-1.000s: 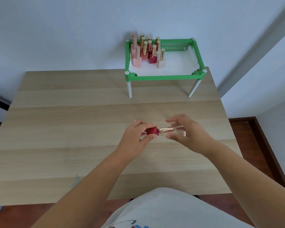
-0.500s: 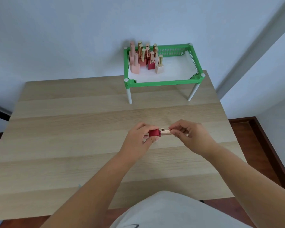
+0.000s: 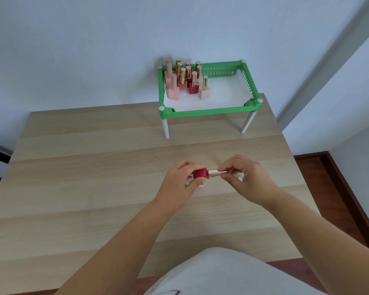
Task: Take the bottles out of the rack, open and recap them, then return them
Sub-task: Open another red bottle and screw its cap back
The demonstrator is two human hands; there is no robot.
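Note:
A small red bottle (image 3: pixel 200 173) lies sideways above the wooden table (image 3: pixel 94 167), held in my left hand (image 3: pixel 179 184). Its gold cap (image 3: pixel 216 172) points right and is pinched by the thumb and fingers of my right hand (image 3: pixel 245 177). The cap sits against the bottle's neck. A green rack (image 3: pixel 209 111) on white legs stands at the table's far edge against the wall. Several more bottles (image 3: pixel 185 79), pink, red and beige with gold or pink caps, are clustered upright in its left half.
The rack's right half shows only its white floor. A pale wall runs behind the table and turns a corner at the right. Brown floor (image 3: pixel 339 188) shows past the table's right edge. My light clothing (image 3: pixel 222 273) fills the bottom of the view.
My right hand's fingers, spread a second ago, have closed onto the gold cap. The view has tilted down a little, so the rack sits lower in the frame.

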